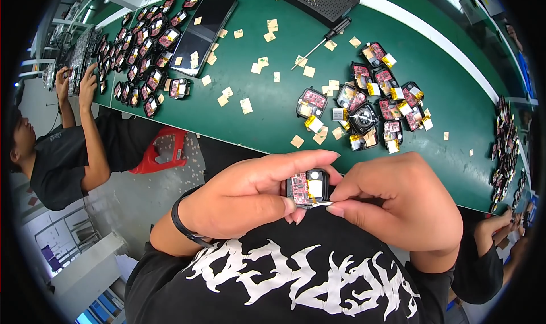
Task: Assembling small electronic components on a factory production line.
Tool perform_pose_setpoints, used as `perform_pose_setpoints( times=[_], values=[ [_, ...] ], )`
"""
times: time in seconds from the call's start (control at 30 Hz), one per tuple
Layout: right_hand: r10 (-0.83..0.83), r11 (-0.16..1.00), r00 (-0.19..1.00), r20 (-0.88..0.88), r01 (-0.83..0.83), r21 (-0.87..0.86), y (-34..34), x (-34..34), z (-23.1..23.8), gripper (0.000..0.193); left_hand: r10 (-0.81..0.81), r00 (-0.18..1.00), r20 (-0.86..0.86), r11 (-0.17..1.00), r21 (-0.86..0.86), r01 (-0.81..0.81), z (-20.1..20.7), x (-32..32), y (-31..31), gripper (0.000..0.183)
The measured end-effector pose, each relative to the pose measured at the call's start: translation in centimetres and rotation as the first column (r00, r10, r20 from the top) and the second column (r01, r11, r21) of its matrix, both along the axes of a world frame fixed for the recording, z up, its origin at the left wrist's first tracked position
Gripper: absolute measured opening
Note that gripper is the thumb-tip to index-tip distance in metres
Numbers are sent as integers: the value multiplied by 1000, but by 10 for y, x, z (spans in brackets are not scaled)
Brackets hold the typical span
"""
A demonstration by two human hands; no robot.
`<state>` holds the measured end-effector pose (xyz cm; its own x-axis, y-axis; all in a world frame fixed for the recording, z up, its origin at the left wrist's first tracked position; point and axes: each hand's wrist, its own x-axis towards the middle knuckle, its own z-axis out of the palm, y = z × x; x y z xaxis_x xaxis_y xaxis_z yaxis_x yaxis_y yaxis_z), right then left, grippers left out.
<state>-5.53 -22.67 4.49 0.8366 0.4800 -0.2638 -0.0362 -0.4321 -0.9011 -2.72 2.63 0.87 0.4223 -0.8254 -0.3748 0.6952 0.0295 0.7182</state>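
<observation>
Close to my chest, my left hand point(244, 193) is closed around a small black device housing point(326, 182), thumb along its near edge and fingers behind it. Inside it show a red circuit board point(300, 188), a silver disc and a white pad. My right hand point(398, 201) pinches at the housing's lower right corner. Between its thumb and fingertip is a thin pale edge, seemingly a small flat battery point(322, 204) seen side-on, beside yellow tape; the fingers hide most of it. Beyond my hands, several similar open housings point(389, 109) with yellow-taped batteries lie clustered on the green table point(250, 133).
A dark phone point(205, 34), a screwdriver point(323, 42) and a black tray point(313, 2) lie farther back. Small tan squares point(245, 105) are scattered about. Many housings point(145, 51) cover the left; more point(505, 153) sit far right. A co-worker point(74, 159) works at left, near a red stool point(165, 150).
</observation>
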Motion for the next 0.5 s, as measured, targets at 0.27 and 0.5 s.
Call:
perform_pose_setpoints(
  times=[0.27, 0.5],
  values=[
    [15, 999, 997, 77, -11, -47, 2, -4, -3, 8, 16, 1000, 6, 1000, 6, -16, -1, 1, 0, 66],
    [249, 960, 720, 648, -96, -262, 2, -10, -3, 13, 13, 999, -39, 1000, -15, -13, 2, 1, 0, 67]
  ],
)
